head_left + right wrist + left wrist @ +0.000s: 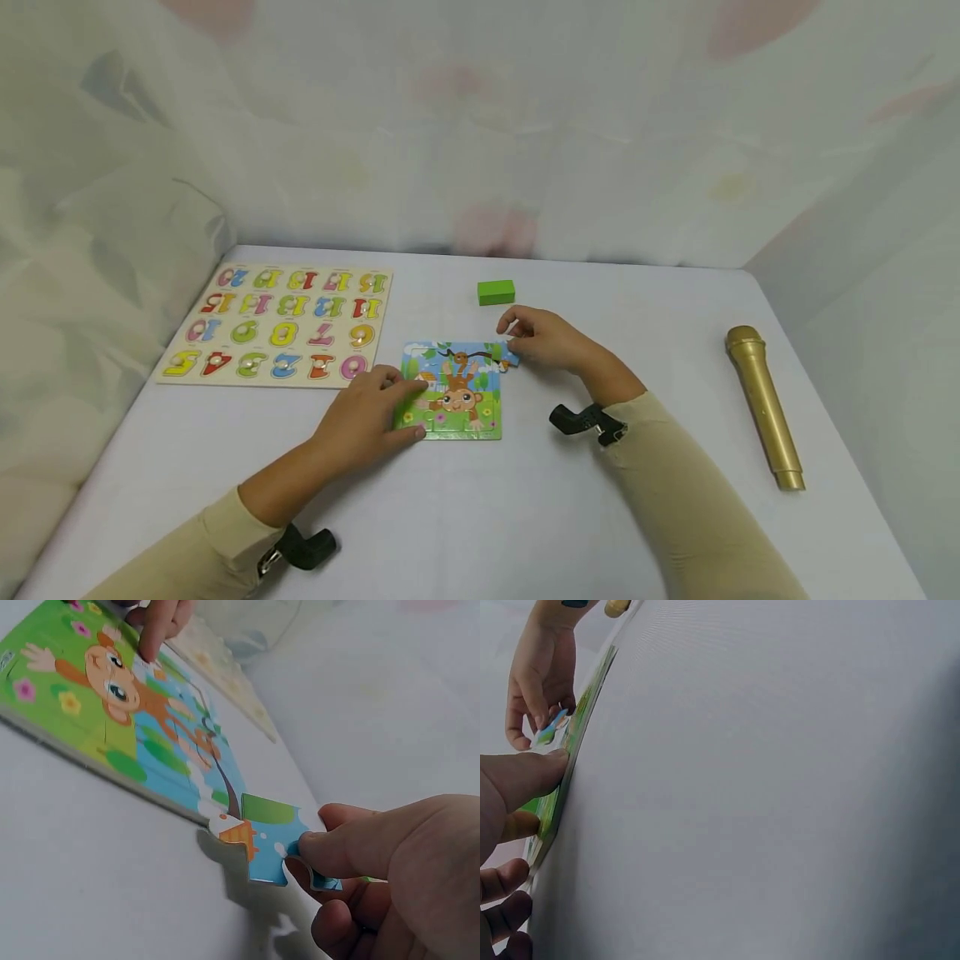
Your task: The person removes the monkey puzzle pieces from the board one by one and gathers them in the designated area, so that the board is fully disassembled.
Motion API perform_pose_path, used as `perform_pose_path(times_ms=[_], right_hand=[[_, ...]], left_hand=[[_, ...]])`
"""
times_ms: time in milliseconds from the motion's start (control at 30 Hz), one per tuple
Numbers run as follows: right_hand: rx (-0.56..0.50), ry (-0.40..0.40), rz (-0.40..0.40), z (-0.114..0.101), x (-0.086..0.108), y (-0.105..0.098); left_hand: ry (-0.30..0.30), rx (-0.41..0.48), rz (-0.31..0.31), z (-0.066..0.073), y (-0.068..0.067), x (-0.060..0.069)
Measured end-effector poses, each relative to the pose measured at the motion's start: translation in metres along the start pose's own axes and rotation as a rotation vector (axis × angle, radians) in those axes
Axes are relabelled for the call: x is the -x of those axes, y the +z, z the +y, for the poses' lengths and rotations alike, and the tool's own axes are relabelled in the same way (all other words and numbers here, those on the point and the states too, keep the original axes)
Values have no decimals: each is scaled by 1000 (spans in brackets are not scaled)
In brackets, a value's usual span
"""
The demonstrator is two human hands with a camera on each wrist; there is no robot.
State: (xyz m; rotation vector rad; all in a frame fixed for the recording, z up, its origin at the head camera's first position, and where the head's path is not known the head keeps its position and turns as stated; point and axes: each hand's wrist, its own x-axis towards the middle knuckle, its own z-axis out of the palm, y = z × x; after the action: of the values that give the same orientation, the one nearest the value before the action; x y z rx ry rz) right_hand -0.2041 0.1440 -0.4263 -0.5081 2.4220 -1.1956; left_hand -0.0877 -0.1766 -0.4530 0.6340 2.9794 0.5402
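A monkey jigsaw puzzle (459,402) lies flat on the white table. My left hand (367,417) rests at its left side, one finger lying on the picture and the thumb near the lower edge. At the upper right corner of the puzzle, my right hand (549,340) pinches a blue puzzle piece (268,844) between thumb and fingers. That piece shows an ice-cream cone and a green patch. In the right wrist view its near end meets or overlaps the puzzle's corner; I cannot tell which. The left wrist view shows the left thumb (536,776) against the puzzle's edge.
A wooden number board (273,327) with knobbed digits lies to the left. Behind the puzzle sits a green block (496,292). A gold microphone-shaped object (767,408) lies far right. Patterned cloth (480,125) hangs along the back of the table.
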Motion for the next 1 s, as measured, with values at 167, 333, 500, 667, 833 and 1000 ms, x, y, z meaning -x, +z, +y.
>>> perform_pose_path(times_ms=[167, 333, 500, 667, 833, 1000], right_hand=[[44, 21, 5, 7, 6, -7], [96, 30, 19, 11, 8, -8], [147, 25, 73, 19, 9, -2], [168, 6, 119, 24, 10, 6], [198, 6, 144, 26, 9, 8], [213, 2, 154, 27, 8, 9]], left_hand=[[-12, 25, 27, -3, 4, 1], [-21, 62, 56, -3, 6, 4], [-36, 105, 75, 1, 8, 6], [-58, 129, 95, 5, 9, 9], [-67, 152, 107, 7, 10, 8], [-71, 157, 116, 8, 9, 9]])
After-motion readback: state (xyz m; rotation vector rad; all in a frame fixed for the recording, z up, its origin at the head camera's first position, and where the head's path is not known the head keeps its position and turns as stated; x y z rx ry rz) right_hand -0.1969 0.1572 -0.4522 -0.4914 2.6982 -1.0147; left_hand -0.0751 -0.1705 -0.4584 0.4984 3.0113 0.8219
